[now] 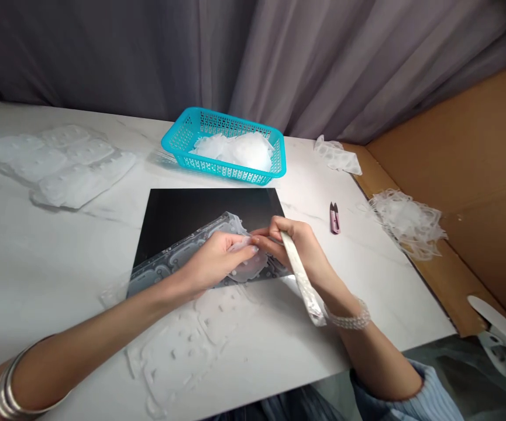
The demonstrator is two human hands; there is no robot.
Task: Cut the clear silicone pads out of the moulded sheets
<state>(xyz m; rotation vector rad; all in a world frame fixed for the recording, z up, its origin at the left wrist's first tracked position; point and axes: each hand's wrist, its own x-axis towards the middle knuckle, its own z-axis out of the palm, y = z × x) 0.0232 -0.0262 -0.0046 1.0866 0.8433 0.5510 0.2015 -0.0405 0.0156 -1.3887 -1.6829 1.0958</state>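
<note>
Near the middle of the tabletop's [37, 275] back edge, I see one turquoise basket [226, 170] with slotted walls, holding a heap of thin white pieces [246, 151] (too overlapped for me to count). In front of it lies one flat black board [200, 204], and across that runs a see-through sheet [182, 252] with rounded outlines and small bumps, spilling past the board's front edge onto the tabletop. I have two hands in view: the left hand [224, 251] pinches a bit of the sheet between thumb and fingers, while the right hand [299, 237], its fingertips meeting the left's there, is closed round one long white wrapped stick [299, 272]. Toward the tabletop's right edge are one pair of pink-handled snips [334, 222] and one lacy tangle of scraps [406, 223], partly over brown cardboard [467, 134]. One pale crumpled strip [338, 156] sits near the back right corner; frosted, bumpy sheets [72, 158] overlap toward the back left.
</note>
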